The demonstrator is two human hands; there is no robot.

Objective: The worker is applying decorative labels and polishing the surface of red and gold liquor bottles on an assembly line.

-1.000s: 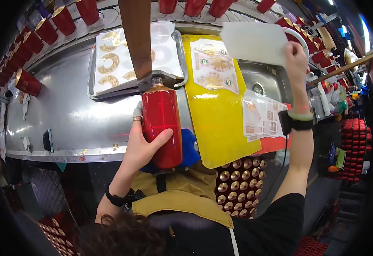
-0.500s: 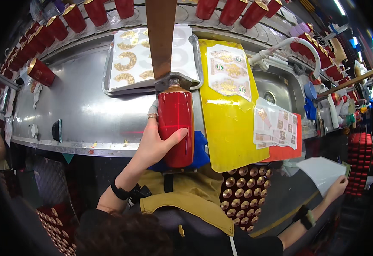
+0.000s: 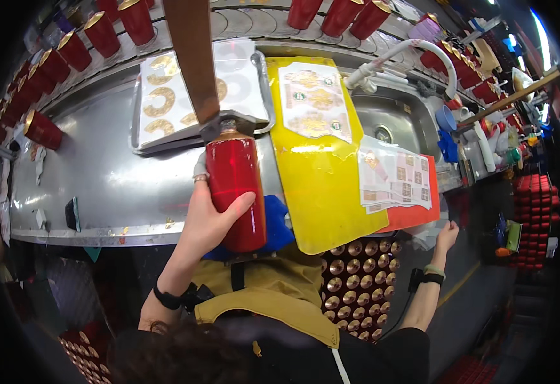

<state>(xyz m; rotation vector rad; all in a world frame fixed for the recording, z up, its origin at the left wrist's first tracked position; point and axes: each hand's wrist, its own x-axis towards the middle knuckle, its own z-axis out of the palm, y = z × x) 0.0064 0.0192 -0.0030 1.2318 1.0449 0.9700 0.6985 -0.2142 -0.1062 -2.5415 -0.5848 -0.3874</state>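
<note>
Head view, red bottle [image 3: 234, 169], in left hand [image 3: 204, 221]

Factory workshop: conveyor [image 3: 248, 24] lined with matching red containers [image 3: 101, 34], long steel workbench [image 3: 104, 182].

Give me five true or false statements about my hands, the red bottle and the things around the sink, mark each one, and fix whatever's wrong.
1. The left hand is on the red bottle. True.
2. The right hand is holding a white sheet over the sink. False: it is out past the bench edge at lower right, and no sheet shows in it.
3. The yellow board lies to the left of the sink. True.
4. The metal tray is to the right of the yellow board. False: it is to the left of it.
5. A blue cup is to the right of the sink. True.
</note>
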